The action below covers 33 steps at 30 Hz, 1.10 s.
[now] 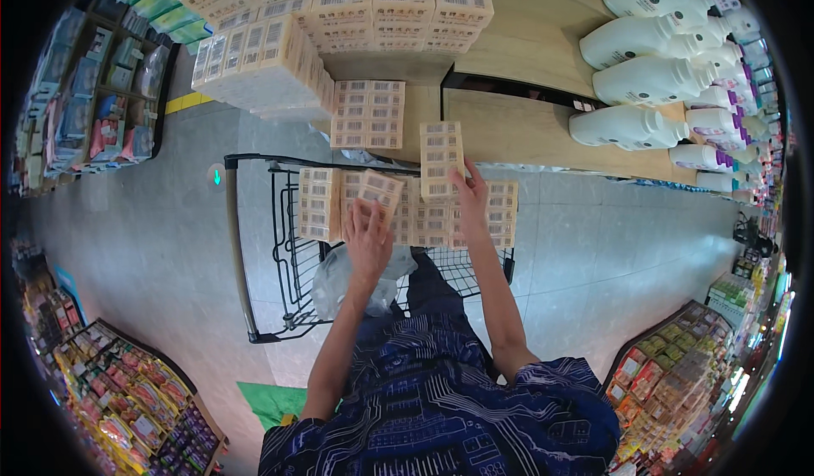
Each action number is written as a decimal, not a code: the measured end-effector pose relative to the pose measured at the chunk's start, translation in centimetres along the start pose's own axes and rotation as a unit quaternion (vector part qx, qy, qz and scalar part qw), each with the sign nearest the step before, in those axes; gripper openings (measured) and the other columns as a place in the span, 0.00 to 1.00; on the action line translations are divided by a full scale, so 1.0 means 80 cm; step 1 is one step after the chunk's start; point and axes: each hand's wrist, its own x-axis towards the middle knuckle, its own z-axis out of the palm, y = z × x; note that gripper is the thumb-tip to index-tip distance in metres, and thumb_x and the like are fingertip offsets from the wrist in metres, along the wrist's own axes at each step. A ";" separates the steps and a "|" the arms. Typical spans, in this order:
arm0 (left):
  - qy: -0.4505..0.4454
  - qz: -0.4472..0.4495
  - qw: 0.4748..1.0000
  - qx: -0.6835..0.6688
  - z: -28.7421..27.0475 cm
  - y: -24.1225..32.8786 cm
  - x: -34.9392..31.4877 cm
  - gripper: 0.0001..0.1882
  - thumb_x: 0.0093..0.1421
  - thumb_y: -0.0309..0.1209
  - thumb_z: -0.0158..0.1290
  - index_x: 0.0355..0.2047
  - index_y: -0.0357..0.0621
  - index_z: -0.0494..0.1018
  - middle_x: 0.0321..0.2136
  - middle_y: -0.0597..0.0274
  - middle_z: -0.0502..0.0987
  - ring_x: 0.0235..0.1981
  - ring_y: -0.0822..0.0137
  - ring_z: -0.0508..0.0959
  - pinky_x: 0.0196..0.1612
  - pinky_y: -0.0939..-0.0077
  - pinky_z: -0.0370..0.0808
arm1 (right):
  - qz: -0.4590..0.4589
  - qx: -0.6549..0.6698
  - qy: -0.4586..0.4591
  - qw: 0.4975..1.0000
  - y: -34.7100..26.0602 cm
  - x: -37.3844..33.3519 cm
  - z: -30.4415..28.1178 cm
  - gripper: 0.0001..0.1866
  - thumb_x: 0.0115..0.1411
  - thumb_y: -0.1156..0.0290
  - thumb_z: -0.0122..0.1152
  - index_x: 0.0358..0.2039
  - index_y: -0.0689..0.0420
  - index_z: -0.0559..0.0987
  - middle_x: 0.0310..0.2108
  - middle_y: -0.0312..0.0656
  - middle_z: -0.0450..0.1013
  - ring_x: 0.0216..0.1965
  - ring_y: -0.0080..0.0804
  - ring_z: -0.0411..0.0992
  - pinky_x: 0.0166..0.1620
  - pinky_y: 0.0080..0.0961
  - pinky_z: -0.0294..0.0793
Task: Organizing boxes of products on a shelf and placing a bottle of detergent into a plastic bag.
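Note:
My right hand grips the right edge of a tall cream multipack of small barcoded boxes in clear wrap. That pack is tilted up above a row of similar packs lying across a black wire cart. At the left part of the row, my left hand closes its fingers over the lower side of another cream pack, which sits askew on top of the others. Beyond the cart, a block of the same packs rests on the low wooden shelf.
High stacks of cream packs fill the far left of the shelf. White pump-style bottles stand at its right. Inside the cart lies a clear plastic bag. Display bins flank me on both sides behind.

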 end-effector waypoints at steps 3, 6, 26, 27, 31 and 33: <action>-0.008 -0.049 0.999 -0.014 0.001 0.011 0.007 0.48 0.45 0.36 0.66 0.68 0.53 0.61 0.63 0.37 0.59 0.61 0.39 0.64 0.61 0.48 0.62 | -0.004 0.023 0.000 1.000 0.000 0.043 0.011 0.34 0.61 0.67 0.66 0.65 0.61 0.66 0.44 0.44 0.77 0.43 0.25 0.76 0.45 0.22 0.74; -0.037 -0.122 0.991 -0.035 -0.012 0.014 0.021 0.48 0.42 0.37 0.67 0.67 0.53 0.62 0.57 0.43 0.68 0.52 0.44 0.71 0.55 0.51 0.67 | -0.016 0.021 -0.002 1.000 0.003 0.095 0.021 0.34 0.61 0.68 0.67 0.65 0.62 0.66 0.43 0.44 0.78 0.42 0.24 0.76 0.46 0.21 0.73; 0.177 -0.093 0.979 0.034 0.041 -0.033 0.280 0.41 0.50 0.49 0.63 0.63 0.50 0.67 0.49 0.40 0.70 0.51 0.41 0.69 0.54 0.51 0.66 | -0.291 -0.389 0.105 0.868 0.095 0.214 0.063 0.37 0.57 0.60 0.66 0.61 0.69 0.66 0.58 0.64 0.66 0.59 0.61 0.65 0.62 0.43 0.64; 0.171 -0.101 0.979 0.040 0.039 -0.043 0.273 0.41 0.50 0.49 0.63 0.63 0.50 0.67 0.49 0.40 0.70 0.51 0.41 0.69 0.54 0.51 0.66 | -0.227 -0.401 0.060 0.885 0.084 0.206 0.069 0.36 0.58 0.61 0.65 0.61 0.69 0.65 0.59 0.65 0.65 0.60 0.62 0.64 0.63 0.44 0.63; 0.075 -0.042 0.995 -0.047 0.021 -0.070 0.252 0.39 0.57 0.46 0.60 0.66 0.46 0.62 0.59 0.35 0.63 0.56 0.37 0.66 0.59 0.50 0.64 | -0.230 -0.387 0.038 0.892 0.081 0.166 0.053 0.36 0.61 0.62 0.63 0.64 0.68 0.62 0.60 0.65 0.64 0.61 0.62 0.63 0.63 0.44 0.63; 0.136 -0.066 0.986 -0.075 -0.026 -0.072 0.208 0.42 0.55 0.46 0.61 0.66 0.43 0.60 0.61 0.30 0.60 0.60 0.34 0.63 0.61 0.48 0.61 | -0.195 -0.375 0.033 0.906 0.058 0.093 0.070 0.36 0.62 0.63 0.62 0.65 0.67 0.60 0.59 0.65 0.64 0.61 0.62 0.62 0.63 0.45 0.62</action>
